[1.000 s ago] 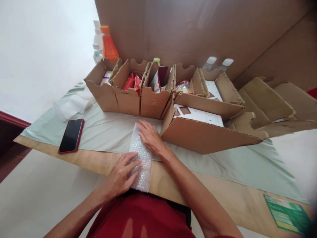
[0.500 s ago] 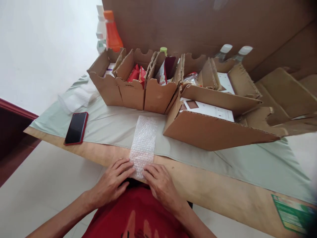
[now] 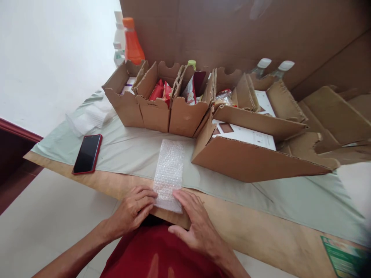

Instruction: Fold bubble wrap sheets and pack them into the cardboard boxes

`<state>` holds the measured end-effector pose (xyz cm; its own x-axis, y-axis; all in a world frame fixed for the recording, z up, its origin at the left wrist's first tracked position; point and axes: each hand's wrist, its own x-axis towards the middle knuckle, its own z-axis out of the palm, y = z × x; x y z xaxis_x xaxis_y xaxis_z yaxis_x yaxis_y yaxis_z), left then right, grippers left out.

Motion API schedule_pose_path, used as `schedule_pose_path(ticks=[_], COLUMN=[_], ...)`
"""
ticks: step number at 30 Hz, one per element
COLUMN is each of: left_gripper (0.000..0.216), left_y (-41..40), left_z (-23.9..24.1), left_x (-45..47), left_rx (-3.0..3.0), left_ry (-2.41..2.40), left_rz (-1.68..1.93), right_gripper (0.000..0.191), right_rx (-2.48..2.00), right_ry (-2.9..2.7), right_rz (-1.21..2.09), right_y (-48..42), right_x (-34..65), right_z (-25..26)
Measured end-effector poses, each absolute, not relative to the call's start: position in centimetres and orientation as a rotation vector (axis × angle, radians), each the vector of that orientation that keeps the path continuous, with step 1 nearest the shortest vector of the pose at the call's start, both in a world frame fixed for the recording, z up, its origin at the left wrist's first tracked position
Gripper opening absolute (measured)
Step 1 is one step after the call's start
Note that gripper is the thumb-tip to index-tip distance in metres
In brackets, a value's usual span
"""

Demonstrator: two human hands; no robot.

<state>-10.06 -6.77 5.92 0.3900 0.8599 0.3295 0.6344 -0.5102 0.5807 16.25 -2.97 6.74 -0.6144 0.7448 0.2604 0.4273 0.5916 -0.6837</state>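
Observation:
A clear bubble wrap pouch [image 3: 169, 166] lies flat, running from the green cloth onto the bare wooden front edge of the table. At its lower left edge rests my left hand [image 3: 135, 208], palm down, its fingers loosely bent and the tips touching the plastic. My right hand [image 3: 197, 222] is spread, with the thumb well apart. Its fingertips touch the pouch's right side, and nothing is gripped in it. Whether anything is inside the pouch I cannot tell.
Several cardboard bins [image 3: 185, 117] with packets stand behind the pouch; a wider cardboard bin [image 3: 255, 162] holds a white box [image 3: 246, 135]. A phone [image 3: 87, 154] and crumpled white wrap [image 3: 89, 117] lie left. Behind stand an orange bottle [image 3: 133, 44] and white-capped bottles [image 3: 284, 67].
My right hand has shifted slightly right and opened, its thumb swinging away from the fingers. More of the pouch's lower end shows. The left hand has stayed nearly in place.

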Motion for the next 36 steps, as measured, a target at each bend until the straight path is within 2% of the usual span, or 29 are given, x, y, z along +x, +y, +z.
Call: schedule_pose_path(ticks=[1, 4, 7, 13, 17, 21, 25, 28, 32, 36], left_gripper=[0.017, 0.019, 0.021, 0.018, 0.024, 0.027, 0.032, 0.029, 0.028, 0.027], left_y=[-6.3, -4.9, -3.5, -2.4, -2.3, -3.1, -4.4, -4.2, -2.5, -1.4], left_z=[6.1, 6.5, 6.2, 4.9, 4.8, 6.0, 7.3, 7.2, 5.7, 4.7], left_x=[-9.8, -8.8, -7.8, -6.9, -6.8, -7.2, -7.8, -7.9, -7.5, -7.3], left_rx=[2.233, 2.071, 1.985, 1.938, 1.966, 2.093, 2.19, 2.095, 2.013, 2.11], left_ry=[1.311, 1.509, 1.742, 1.922, 1.957, 1.903, 1.603, 1.58, 1.729, 1.779], left_rz=[0.881, 0.876, 0.835, 0.768, 0.727, 0.84, 0.952, 0.938, 0.915, 0.88], right_gripper=[0.068, 0.054, 0.049, 0.036, 0.033, 0.031, 0.026, 0.024, 0.021, 0.027], right_rx=[-0.973, -1.155, -1.273, -1.163, -1.015, -0.956, -0.99, -1.092, -1.195, -1.072], right_ry=[-2.268, -2.162, -2.113, -2.142, -2.42, -2.405, -2.318, -2.286, -2.193, -2.32], right_rz=[0.753, 0.686, 0.616, 0.163, 0.183, 0.172, 0.394, 0.503, 0.294, 0.216], right_y=[-2.9, -1.8, -0.5, -1.8, -2.1, -1.1, -0.3, 0.2, 0.1, -0.4], right_x=[16.0, 14.6, 13.5, 15.1, 15.2, 14.2, 13.8, 13.9, 14.5, 14.7], right_z=[6.4, 5.1, 4.4, 5.5, 5.5, 4.9, 5.5, 6.2, 6.8, 6.3])
